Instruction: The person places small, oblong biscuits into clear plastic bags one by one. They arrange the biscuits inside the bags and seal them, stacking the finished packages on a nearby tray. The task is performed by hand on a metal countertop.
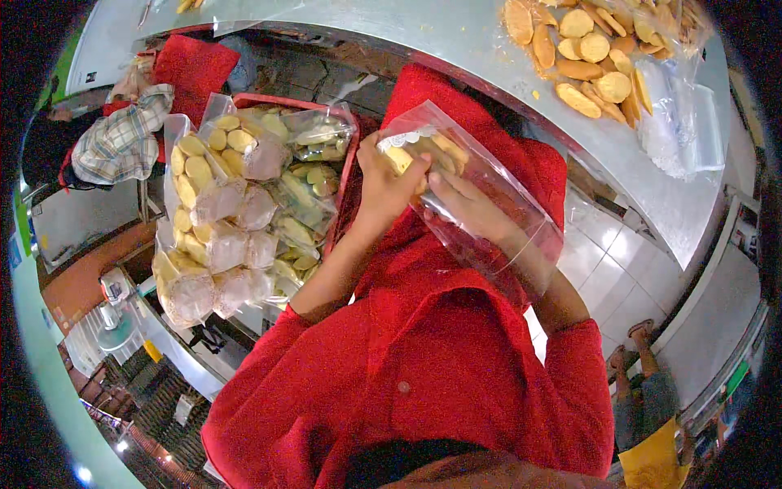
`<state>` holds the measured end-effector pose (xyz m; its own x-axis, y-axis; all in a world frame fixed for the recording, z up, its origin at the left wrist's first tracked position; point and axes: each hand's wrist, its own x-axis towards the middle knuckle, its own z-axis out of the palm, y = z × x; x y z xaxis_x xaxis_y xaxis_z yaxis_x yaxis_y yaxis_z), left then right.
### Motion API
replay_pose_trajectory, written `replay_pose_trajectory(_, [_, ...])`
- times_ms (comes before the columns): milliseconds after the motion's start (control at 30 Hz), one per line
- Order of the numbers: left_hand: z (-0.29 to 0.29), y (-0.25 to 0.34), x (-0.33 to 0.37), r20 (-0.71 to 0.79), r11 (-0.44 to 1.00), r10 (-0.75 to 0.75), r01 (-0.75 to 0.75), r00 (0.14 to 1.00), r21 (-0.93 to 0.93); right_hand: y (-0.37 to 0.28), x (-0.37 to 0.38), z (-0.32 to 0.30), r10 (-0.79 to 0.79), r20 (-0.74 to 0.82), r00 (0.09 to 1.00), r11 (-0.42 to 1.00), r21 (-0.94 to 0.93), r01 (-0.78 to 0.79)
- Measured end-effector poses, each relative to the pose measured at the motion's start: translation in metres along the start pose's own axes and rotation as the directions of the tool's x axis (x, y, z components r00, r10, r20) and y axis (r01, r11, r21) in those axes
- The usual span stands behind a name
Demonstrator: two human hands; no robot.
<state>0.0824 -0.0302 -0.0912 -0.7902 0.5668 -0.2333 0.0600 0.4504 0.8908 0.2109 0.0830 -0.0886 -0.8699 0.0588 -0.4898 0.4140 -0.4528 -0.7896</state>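
A clear plastic bag (pixel 521 224) lies slantwise over my lap, its closed end up and to the left. Several oval yellow-brown biscuits (pixel 450 152) sit in that end. My left hand (pixel 389 178) is closed around the bag's end from outside, thumb across the plastic over the biscuits. My right hand (pixel 472 205) reaches inside the bag up to the forearm and shows through the plastic. Its fingers are bent against the biscuits; the fingertips are partly hidden.
At my left a red crate (pixel 349 151) holds several filled biscuit bags (pixel 220 200). A metal table (pixel 456 28) curves across the far side, with a loose biscuit pile (pixel 590 49) and clear plastic bags (pixel 672 122) at its right. Another person's legs (pixel 648 371) show at lower right.
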Motion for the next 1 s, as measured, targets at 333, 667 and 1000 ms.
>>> replay_pose_trajectory(333, [0.006,-0.021,0.004,-0.117,0.995,0.084,-0.089,0.99,-0.04,0.039,0.048,-0.001,-0.257,-0.134,0.957,0.966,-0.024,0.256])
replay_pose_trajectory(667, [0.004,-0.011,0.011,-0.14,0.998,-0.003,-0.005,0.99,-0.055,0.034,0.06,0.003,-0.348,-0.162,0.923,0.907,-0.309,0.287])
replay_pose_trajectory(1000, [0.004,-0.01,0.012,-0.148,0.998,-0.035,0.026,0.988,-0.06,0.045,0.082,0.003,-0.441,-0.077,0.894,0.88,-0.231,0.414])
